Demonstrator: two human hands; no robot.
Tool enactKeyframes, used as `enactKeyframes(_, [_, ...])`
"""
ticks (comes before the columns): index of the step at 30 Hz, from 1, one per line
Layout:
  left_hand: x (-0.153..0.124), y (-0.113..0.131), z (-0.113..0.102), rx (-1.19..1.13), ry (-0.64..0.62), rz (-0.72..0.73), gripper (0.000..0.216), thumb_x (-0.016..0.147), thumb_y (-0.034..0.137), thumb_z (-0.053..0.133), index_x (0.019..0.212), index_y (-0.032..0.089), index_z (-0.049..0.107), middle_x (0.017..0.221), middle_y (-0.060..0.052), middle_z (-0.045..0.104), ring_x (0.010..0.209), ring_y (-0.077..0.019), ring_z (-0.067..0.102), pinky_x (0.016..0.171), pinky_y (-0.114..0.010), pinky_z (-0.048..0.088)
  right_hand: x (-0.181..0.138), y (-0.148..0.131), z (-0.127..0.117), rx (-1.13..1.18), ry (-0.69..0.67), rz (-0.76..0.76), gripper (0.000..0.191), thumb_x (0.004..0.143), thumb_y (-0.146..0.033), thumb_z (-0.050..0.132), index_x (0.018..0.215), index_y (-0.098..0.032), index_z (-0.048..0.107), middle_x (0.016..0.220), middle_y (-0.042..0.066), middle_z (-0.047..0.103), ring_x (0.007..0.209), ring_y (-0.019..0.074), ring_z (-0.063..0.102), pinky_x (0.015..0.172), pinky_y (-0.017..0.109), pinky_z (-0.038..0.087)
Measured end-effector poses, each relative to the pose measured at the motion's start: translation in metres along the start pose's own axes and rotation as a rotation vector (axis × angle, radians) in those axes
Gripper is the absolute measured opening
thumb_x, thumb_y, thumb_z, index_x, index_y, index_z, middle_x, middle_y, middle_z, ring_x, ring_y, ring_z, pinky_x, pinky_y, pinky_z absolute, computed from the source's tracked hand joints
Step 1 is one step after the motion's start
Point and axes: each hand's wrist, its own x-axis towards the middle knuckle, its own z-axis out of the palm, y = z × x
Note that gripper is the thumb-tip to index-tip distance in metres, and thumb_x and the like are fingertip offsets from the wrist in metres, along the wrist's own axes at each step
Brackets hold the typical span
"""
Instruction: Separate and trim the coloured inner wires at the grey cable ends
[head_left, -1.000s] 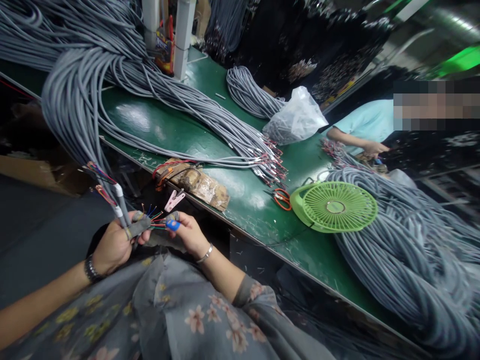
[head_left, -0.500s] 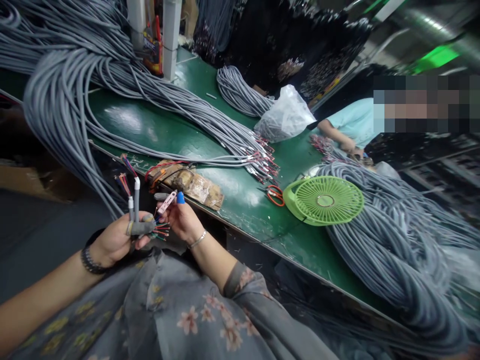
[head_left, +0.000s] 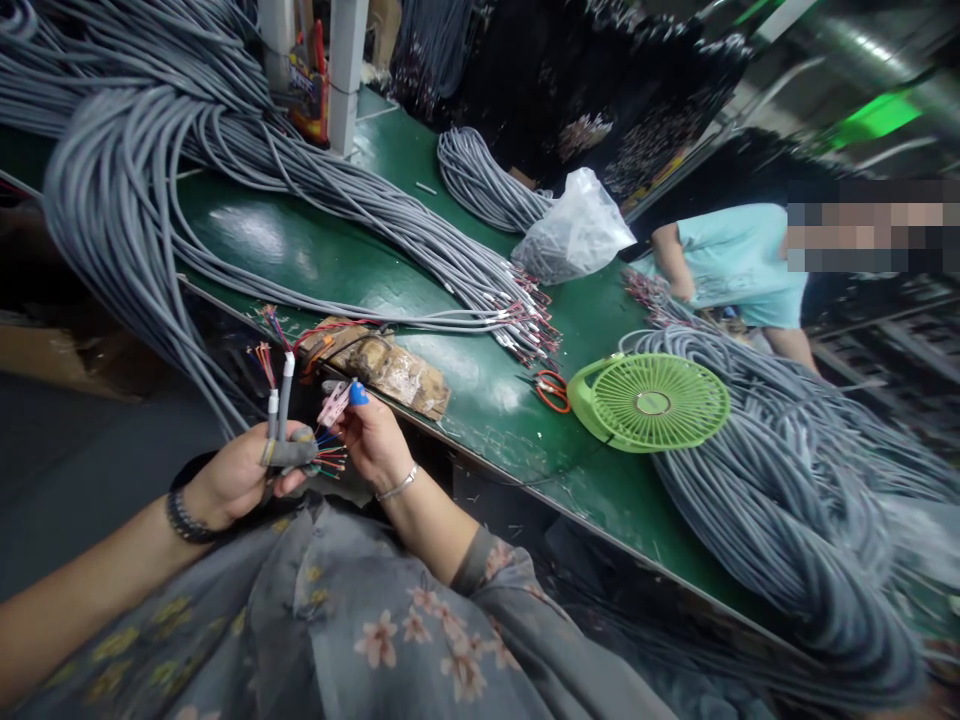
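Note:
My left hand (head_left: pixel 244 470) is closed around grey cables (head_left: pixel 286 395), with a grey cover on the thumb. Two cable ends stand up above it, each with a white band and coloured wires (head_left: pixel 264 362) fanning out. More thin coloured wires (head_left: pixel 330 457) poke out past the thumb, towards my right hand. My right hand (head_left: pixel 377 440) pinches a small pink hand tool (head_left: pixel 335 402) of a kind I cannot make out. A blue cover (head_left: pixel 358 394) sits on that thumb. Whether the tool touches a wire is hidden by the fingers.
On the green table (head_left: pixel 480 380) lie a long bundle of grey cables (head_left: pixel 360 210), a worn wooden block (head_left: pixel 397 370), orange-handled scissors (head_left: pixel 553 390), a green fan (head_left: pixel 652 402) and a plastic bag (head_left: pixel 574 230). Another person (head_left: pixel 739 255) works beyond more cables (head_left: pixel 810 500).
Both my hands have shifted slightly right. The pink tool has turned in my right fingers and looks wider. The other person has moved right, with one arm now lower beside the cables.

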Motion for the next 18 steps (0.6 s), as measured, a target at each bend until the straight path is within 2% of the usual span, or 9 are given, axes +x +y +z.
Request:
enactKeyframes(5, [-0.001, -0.003, 0.001, 0.054, 0.015, -0.025, 0.052, 0.048, 0.056, 0.097, 0.052, 0.021, 0.059, 0.036, 0.004, 0.048, 0.036, -0.0065, 0.033, 0.041, -0.022, 0.021, 0.0, 0.001, 0.001, 0.027, 0.01, 0.043, 0.043, 0.09, -0.058, 0.082, 0.081, -0.018, 0.073, 0.074, 0.002, 0.071, 0.062, 0.012, 0.06, 0.056, 0.022, 0.052])
enactKeyframes(12, [-0.017, -0.003, 0.006, 0.076, 0.082, 0.016, 0.05, 0.049, 0.057, 0.096, 0.051, 0.021, 0.061, 0.037, 0.002, 0.051, 0.037, -0.0075, 0.037, 0.043, -0.022, 0.025, -0.003, -0.005, -0.001, 0.011, -0.031, 0.19, 0.055, 0.105, -0.066, 0.055, 0.081, -0.018, 0.068, 0.072, 0.003, 0.068, 0.058, 0.0123, 0.056, 0.056, 0.023, 0.054])
enactKeyframes(18, [-0.025, -0.005, 0.008, 0.063, 0.14, 0.099, 0.048, 0.05, 0.055, 0.095, 0.05, 0.02, 0.062, 0.041, 0.0, 0.055, 0.04, -0.0087, 0.041, 0.043, -0.023, 0.03, -0.009, -0.005, 0.001, -0.009, -0.064, 0.093, 0.031, 0.094, -0.045, 0.079, 0.082, -0.017, 0.07, 0.072, 0.0, 0.066, 0.059, 0.0102, 0.053, 0.057, 0.021, 0.053])
